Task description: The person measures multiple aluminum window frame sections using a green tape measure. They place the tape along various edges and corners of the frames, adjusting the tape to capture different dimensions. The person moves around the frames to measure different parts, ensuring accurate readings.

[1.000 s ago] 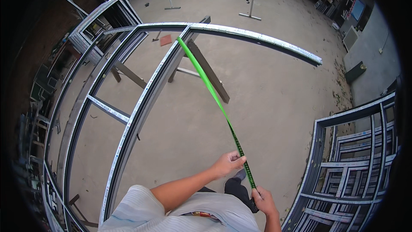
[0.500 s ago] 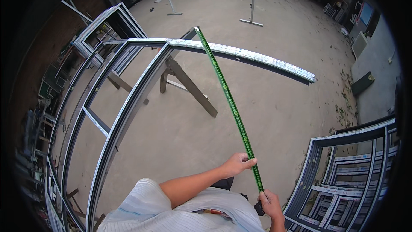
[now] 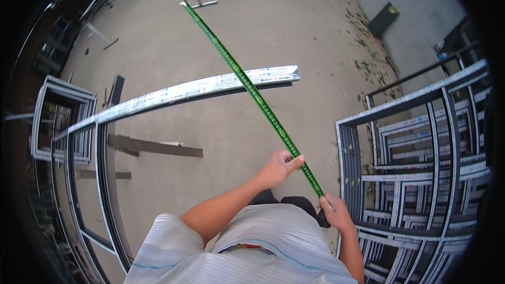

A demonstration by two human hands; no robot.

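Note:
A green tape measure (image 3: 263, 106) is drawn out in a long straight line, its metal hook end far ahead of me. My left hand (image 3: 279, 169) pinches the blade from the side, thumb on top. Nearer my body, my right hand (image 3: 336, 211) is closed at the tape's near end, over a dark part that is mostly covered. Part of the blade passes in front of a bar of the large window frame (image 3: 205, 87), which is wrapped in printed white film; whether they touch I cannot tell.
Stacked dark-and-white frames (image 3: 350, 179) lean at the right, beside a wall (image 3: 415, 8). A trestle (image 3: 158, 146) stands beneath the large frame. More frames (image 3: 39, 118) are at the far left, and a metal stand (image 3: 204, 4) is ahead. Dry leaves litter the floor's right side.
My view has turned right, so the large frame sits further left and the stacked frames show more. Both hands keep their grip; the tape's hook end no longer lies by the frame's far corner.

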